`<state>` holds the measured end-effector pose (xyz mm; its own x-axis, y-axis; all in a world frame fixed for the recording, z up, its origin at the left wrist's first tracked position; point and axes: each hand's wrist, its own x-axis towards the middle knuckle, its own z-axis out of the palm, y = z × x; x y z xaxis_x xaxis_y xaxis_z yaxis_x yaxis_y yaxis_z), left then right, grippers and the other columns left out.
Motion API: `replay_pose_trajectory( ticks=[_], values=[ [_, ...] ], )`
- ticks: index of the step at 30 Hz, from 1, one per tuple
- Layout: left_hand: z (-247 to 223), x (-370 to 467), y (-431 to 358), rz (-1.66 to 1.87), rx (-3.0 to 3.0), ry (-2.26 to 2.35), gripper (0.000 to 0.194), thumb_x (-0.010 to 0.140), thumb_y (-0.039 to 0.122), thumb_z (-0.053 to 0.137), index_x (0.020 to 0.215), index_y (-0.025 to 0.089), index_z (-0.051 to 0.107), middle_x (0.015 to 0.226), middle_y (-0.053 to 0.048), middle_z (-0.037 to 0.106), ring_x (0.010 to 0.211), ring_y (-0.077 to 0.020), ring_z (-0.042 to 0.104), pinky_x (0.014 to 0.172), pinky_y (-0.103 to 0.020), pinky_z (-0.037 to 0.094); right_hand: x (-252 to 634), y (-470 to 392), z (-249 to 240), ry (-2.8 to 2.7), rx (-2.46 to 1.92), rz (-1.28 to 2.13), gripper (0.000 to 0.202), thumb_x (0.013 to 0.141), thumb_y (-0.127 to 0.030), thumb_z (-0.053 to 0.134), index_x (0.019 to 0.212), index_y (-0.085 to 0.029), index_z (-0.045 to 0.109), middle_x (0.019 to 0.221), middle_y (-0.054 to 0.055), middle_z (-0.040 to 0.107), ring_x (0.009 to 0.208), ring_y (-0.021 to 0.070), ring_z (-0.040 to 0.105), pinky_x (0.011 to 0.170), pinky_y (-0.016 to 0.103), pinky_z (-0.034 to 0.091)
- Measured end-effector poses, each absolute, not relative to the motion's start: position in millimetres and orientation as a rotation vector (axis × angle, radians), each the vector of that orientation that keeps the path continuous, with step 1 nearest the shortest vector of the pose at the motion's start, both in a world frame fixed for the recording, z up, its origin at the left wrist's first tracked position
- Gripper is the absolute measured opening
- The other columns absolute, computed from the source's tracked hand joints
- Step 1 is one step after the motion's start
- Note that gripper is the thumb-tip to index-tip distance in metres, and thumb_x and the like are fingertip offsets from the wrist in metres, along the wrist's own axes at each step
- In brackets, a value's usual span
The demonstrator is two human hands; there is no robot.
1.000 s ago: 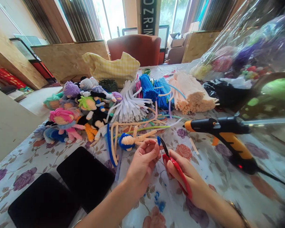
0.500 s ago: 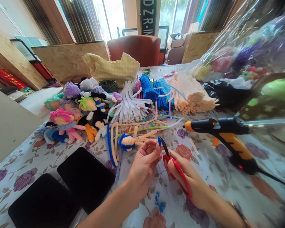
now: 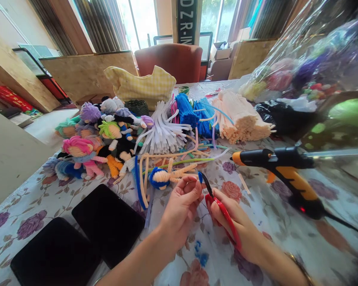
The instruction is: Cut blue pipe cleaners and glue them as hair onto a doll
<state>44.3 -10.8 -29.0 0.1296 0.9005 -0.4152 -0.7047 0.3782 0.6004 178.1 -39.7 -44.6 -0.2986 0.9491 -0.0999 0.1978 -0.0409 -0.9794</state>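
Between the fingertips of my left hand [image 3: 186, 202] is a short piece of blue pipe cleaner [image 3: 200, 177], its tip standing up. My right hand [image 3: 237, 220] is wrapped round red-handled scissors [image 3: 226, 218], whose dark blades touch or nearly touch the blue piece. Just beyond my left hand lies a pipe-cleaner doll [image 3: 170, 175] with a beige body and blue round its head. Blue fuzz trimmings [image 3: 201, 254] are scattered on the flowered tablecloth [image 3: 155, 258] below my hands.
An orange and black glue gun [image 3: 280, 167] stands at the right, its red light on. Two black tablets [image 3: 109, 224] lie at the left. Finished dolls [image 3: 86, 147] are heaped behind them. Bundles of white pipe cleaners [image 3: 164, 131] and beige pipe cleaners [image 3: 241, 119] lie at the back.
The scissor blades have shifted very slightly against the blue piece. Both hands otherwise stay in the same place and grip.
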Motion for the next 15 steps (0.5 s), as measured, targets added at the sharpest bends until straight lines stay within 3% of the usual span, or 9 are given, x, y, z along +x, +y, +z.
replay_pose_trajectory(
  ticks=[15],
  values=[
    [-32.4, 43.3, -10.5, 1.194, 0.279, 0.776, 0.037, 0.049, 0.013, 0.091, 0.074, 0.016, 0.064, 0.068, 0.004, 0.066, 0.064, -0.0065, 0.060, 0.063, -0.017, 0.045, 179.6, -40.9, -47.7, -1.595, -1.240, 1.365, 0.044, 0.092, -0.064, 0.039, 0.077, -0.023, 0.040, 0.063, -0.006, 0.036, 0.053, 0.0114, 0.028, 0.045, 0.025, 0.025]
  ],
)
